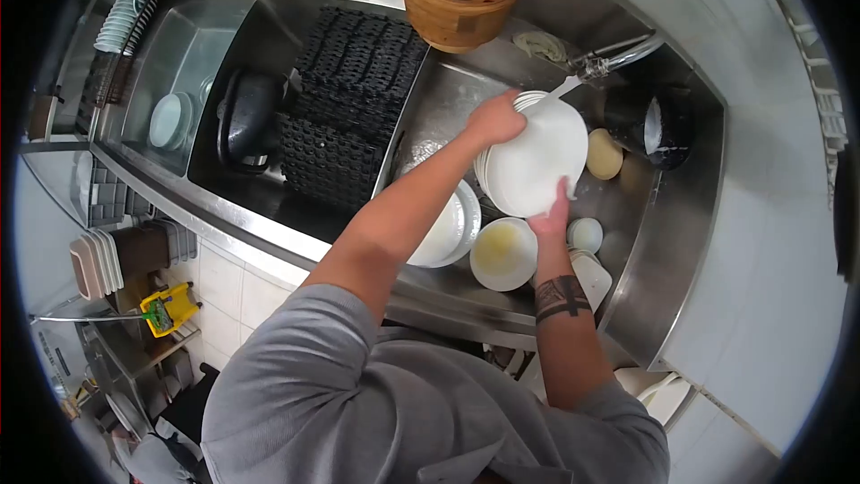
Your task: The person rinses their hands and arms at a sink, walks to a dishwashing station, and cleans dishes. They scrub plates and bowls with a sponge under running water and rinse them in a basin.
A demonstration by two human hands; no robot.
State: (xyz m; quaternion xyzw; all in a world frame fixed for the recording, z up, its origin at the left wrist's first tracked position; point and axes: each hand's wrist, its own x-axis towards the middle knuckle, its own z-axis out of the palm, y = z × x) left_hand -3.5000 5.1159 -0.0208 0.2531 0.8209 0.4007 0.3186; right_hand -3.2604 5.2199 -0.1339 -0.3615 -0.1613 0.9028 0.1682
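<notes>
A stack of white plates (537, 157) is tilted under the faucet (600, 64), and a stream of water falls on the top plate. My left hand (498, 118) is closed on the upper left edge of the stack. At the lower edge, my right hand (553, 211) grips the plates, its thumb over the rim. Just below the stack sits a white bowl (503, 255) with yellowish liquid. A larger white bowl (441, 237) is partly hidden by my left forearm. Beside my right wrist are a small white cup (585, 235) and pale square dishes (591, 276).
A bamboo steamer (461, 0) stands on the sink's back edge. Black perforated mats (358, 72) and a black lidded pan (246, 121) fill the middle basin. Right of the plates lie a round tan item (605, 155) and a dark pot (667, 130). A cloth (540, 47) lies behind.
</notes>
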